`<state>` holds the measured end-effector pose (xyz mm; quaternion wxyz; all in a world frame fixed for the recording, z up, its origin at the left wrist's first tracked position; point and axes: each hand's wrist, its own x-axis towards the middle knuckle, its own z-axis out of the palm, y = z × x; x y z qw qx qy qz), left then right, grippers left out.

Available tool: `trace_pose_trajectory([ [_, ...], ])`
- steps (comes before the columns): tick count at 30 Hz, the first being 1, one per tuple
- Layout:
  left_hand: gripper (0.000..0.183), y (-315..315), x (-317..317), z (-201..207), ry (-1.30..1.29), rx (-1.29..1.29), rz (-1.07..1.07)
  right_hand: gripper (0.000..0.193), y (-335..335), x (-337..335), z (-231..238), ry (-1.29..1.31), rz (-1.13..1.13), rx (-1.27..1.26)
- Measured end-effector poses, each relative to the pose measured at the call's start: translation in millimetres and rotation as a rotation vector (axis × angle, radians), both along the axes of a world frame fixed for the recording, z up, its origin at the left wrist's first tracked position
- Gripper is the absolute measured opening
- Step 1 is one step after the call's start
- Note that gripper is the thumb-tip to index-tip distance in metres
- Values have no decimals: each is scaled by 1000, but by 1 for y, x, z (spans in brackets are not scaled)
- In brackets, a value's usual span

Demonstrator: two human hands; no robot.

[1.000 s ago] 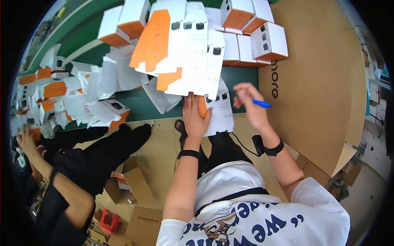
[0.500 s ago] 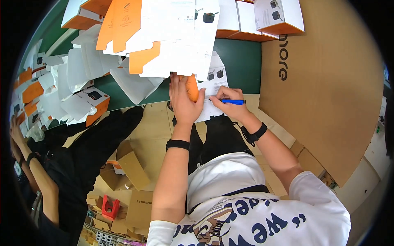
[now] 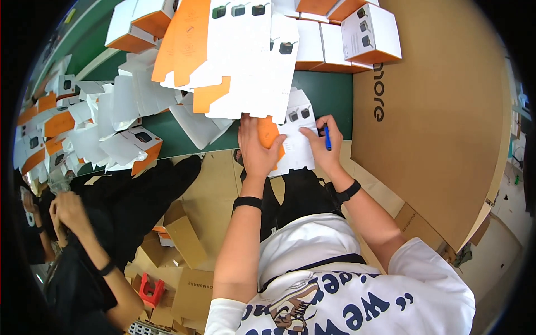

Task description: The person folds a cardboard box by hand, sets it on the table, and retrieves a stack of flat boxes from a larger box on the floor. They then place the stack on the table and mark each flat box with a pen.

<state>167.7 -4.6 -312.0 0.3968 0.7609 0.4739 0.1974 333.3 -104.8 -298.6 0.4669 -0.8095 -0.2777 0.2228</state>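
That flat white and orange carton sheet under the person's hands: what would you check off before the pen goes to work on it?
1. Sheet held down: ok. The left hand lies flat on the carton sheet, over its orange flap.
2. Pen in grip: ok. The right hand holds the blue pen.
3. Pen tip touching the sheet: cannot tell.
4. Sheet supported: not ok, in part. Its near end overhangs the edge of the green table.
5. Space above the sheet: not ok. The stack of flat cartons crowds or overlaps its far end.
6. Co-worker's hands out of the way: ok, far to the left.
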Motion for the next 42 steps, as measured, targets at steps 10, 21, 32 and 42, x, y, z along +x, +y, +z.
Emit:
trace_pose_trajectory([
  [10, 65, 4, -4, 4, 132, 48, -126, 27, -50, 36, 57, 203, -81, 46],
  [21, 81, -2, -8, 24, 155, 70, -120, 22, -9, 39, 211, 450, 32, 228],
  [32, 64, -53, -20, 44, 314, -166, 295, 27, 52, 43, 114, 264, 217, 370],
  [42, 90, -61, -8, -19, -72, -784, 424, 16, 17, 74, 23, 356, 369, 73],
])
